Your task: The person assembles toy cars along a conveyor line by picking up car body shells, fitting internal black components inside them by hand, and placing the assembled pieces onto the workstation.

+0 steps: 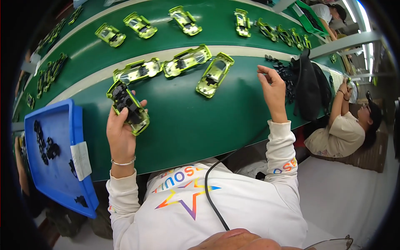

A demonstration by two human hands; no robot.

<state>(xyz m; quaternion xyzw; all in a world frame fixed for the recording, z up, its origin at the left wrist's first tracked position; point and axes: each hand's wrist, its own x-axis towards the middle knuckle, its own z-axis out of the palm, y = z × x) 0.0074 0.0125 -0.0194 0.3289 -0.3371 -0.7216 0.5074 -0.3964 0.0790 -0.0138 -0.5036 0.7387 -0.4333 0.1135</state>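
Observation:
My left hand (121, 129) grips a lime-green toy car body (143, 124), its inside turned up and a black interior piece (123, 99) seated in it. The thumb lies over the near side. My right hand (275, 93) hovers over the table to the right, fingers half bent and slightly apart, with nothing visible in them. Close by it is a pile of small black parts (287, 79). Between the hands lies a green car body (214, 75). Two more, a car body (138, 71) and another car body (187, 61), lie end to end beyond my left hand.
A blue bin (77, 121) with some black parts stands at the left table edge. Several green bodies (183, 21) lie on the far green strip. A dark bag or cloth (308, 87) sits right of the parts. A co-worker (348, 129) sits at the right. A black cable (212, 166) hangs before me.

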